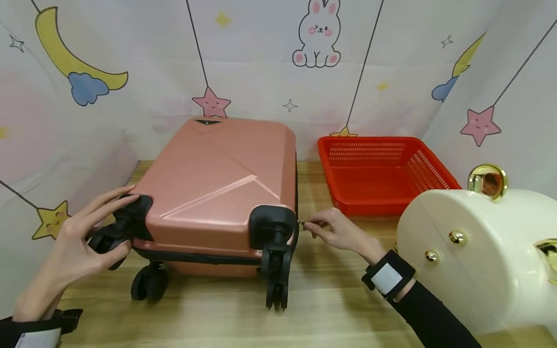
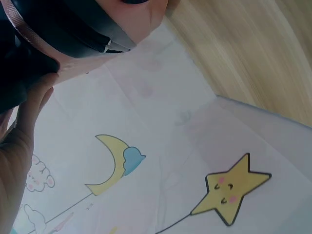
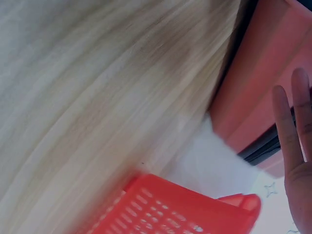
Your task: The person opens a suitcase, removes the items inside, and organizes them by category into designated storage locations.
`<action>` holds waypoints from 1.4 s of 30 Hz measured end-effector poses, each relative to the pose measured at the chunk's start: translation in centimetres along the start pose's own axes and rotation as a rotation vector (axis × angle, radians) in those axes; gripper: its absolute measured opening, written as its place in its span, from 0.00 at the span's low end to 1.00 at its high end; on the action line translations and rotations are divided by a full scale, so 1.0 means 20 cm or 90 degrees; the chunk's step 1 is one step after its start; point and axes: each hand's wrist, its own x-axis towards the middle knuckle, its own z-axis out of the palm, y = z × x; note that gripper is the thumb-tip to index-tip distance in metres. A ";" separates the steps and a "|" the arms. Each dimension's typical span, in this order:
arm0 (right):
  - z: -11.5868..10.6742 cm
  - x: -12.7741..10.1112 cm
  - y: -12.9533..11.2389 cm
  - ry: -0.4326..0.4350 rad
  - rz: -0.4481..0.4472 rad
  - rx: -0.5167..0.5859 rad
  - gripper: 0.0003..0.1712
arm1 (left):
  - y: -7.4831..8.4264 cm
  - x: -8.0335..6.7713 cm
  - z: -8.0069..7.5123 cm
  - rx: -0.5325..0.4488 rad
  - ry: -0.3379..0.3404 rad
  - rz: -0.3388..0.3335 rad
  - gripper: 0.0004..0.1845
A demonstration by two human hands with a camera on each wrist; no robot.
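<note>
A pink suitcase (image 1: 217, 188) lies flat on the wooden tabletop (image 1: 326, 299), with its wheels toward the person. The left hand (image 1: 82, 237) is at the near left corner of the suitcase. Its fingers are spread over the black corner piece, and its thumb and palm wrap around the black wheel (image 1: 106, 239) there, so it is holding that wheel. The right hand (image 1: 337, 229) is just beside the near right corner of the suitcase. Its thumb and first finger pinch a tiny metal zipper pull (image 1: 302, 224) on the side of the suitcase, and the other fingers are curled a little. Both arms come in from the bottom, and each wrist wears a black band. Two more black wheels (image 1: 276, 270) hang down at the front of the suitcase. A red basket (image 1: 378, 169) with small holes sits on the tabletop to the right of the suitcase, near the right hand. A big cream case (image 1: 474, 261) with gold knobs stands at the right edge. The walls behind are pale cloth with a bunny (image 1: 317, 34), stars and moons drawn on them.
</note>
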 end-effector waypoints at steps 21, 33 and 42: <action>0.15 0.04 -0.18 -0.009 -0.122 -0.073 0.07 | -0.17 0.08 -0.11 0.244 -0.114 -0.150 0.44; 0.20 0.04 -0.19 0.029 -0.063 -0.007 0.09 | 0.41 0.35 0.34 0.255 0.019 0.027 0.26; 0.20 0.05 -0.22 0.021 -0.041 -0.057 0.09 | 0.76 0.27 0.61 0.469 0.004 0.013 0.31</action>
